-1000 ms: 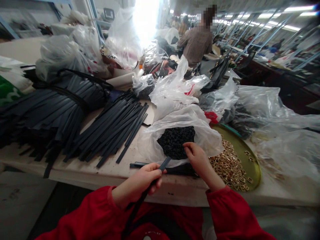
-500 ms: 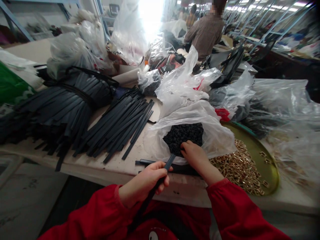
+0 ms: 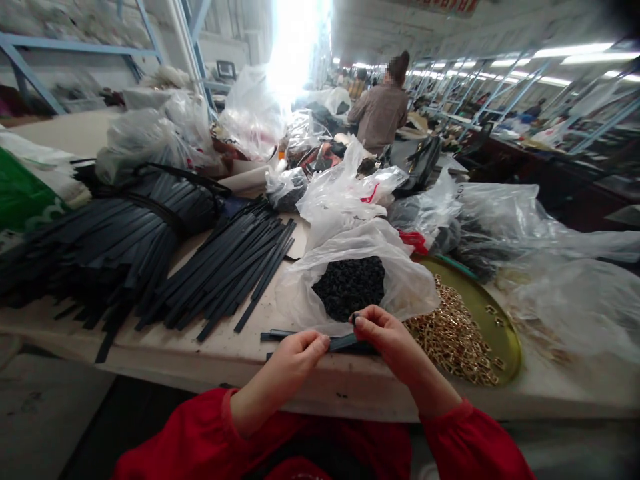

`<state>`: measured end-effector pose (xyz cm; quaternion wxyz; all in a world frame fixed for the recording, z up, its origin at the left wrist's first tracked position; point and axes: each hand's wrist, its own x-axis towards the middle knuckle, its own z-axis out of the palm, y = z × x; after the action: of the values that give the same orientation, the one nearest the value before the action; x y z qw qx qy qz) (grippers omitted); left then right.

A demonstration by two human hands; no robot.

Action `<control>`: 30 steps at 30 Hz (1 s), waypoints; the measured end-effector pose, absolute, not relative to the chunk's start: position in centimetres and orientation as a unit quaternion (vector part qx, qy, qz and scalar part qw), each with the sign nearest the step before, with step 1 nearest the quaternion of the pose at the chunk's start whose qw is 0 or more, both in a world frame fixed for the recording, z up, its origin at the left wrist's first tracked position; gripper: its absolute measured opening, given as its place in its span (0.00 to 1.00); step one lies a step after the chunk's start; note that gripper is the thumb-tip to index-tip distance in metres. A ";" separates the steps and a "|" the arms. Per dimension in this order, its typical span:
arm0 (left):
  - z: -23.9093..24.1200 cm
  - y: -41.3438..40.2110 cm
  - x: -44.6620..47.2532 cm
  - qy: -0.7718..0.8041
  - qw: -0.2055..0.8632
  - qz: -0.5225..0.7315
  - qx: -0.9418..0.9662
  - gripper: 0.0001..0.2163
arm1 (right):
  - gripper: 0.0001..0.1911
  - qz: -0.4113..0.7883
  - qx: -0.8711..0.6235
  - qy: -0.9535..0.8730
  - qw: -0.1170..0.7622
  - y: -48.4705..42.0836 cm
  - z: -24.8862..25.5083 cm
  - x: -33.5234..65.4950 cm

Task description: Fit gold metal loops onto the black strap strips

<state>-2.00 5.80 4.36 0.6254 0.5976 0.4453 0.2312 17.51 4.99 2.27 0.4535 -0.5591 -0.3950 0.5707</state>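
My left hand is closed, thumb against fingers, on a flat black strip; its end sticks out to the right of the fingertips. Most of this strip is hidden by the hand. Between the thumb and forefinger of my right hand is a small black piece, too small to make out in detail. Just behind the right fingers, a white plastic bag lies open with many small black pieces in it. More black strips lie at the table's front edge, beyond my left hand.
A gold-coloured round tray holds a heap of small gold metal buckles on the right. Loose black strips and a tied bundle spread over the left. Clear plastic bags crowd the back. A person stands farther off.
My right hand has come away from the black pieces in the bag, with one between its fingertips. The strip in my left hand has turned from slanting upward to nearly level. The head view has tilted up.
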 end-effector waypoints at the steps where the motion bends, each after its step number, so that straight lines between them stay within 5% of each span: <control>1: 4.3 5.8 -1.9 0.447 0.597 0.248 0.618 0.16 | 0.13 0.602 -0.533 -0.351 0.479 4.3 2.6 17.2; 7: 4.3 4.5 -1.5 0.487 0.460 0.245 0.701 0.12 | 0.14 0.661 -0.465 -0.198 0.555 1.8 2.3 15.7; 17: 4.8 2.8 -1.7 0.487 0.427 0.203 0.734 0.10 | 0.13 0.623 -0.490 -0.319 0.520 -0.4 1.6 13.9; 30: 3.8 2.0 -1.9 0.414 0.591 0.107 0.684 0.18 | 0.14 0.655 -0.493 -0.282 0.499 -2.6 0.9 14.4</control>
<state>-1.87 2.01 3.79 0.5909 0.6839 0.4145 0.1068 14.37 -2.55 0.89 0.4990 -0.4930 -0.2818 0.6546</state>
